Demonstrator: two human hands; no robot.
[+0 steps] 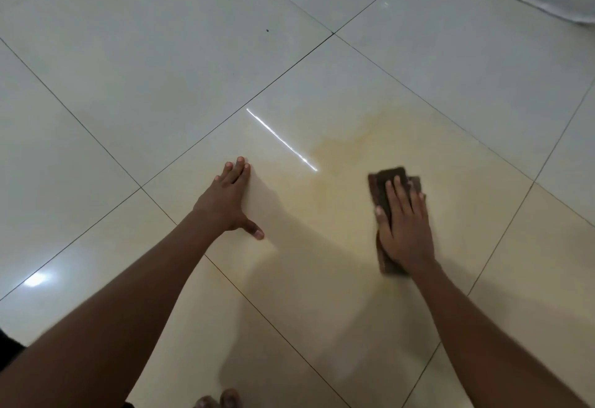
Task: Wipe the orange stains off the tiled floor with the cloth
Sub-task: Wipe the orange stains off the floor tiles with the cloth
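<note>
A dark brown, folded rectangular cloth point(388, 201) lies flat on the glossy cream tiled floor point(161, 85), pressed under the right hand point(406, 224), whose fingers lie extended and close together on top of it rather than curled around it. Just beyond the fingertips spreads a faint, blotchy orange stain point(347, 142). Well to the left of the cloth, the left hand point(227, 203) rests palm-down on bare tile, fingers straight, thumb splayed.

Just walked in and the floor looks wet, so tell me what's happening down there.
A person is bent over the tiled floor, wiping it. The right hand lies flat on a dark brown cloth, pressing it to the tile. The left hand is spread on the floor as a prop, holding nothing. A faint orange stain shows on the tile ahead of the cloth, so the job is not finished. The tips of the person's toes show at the bottom edge.
</note>
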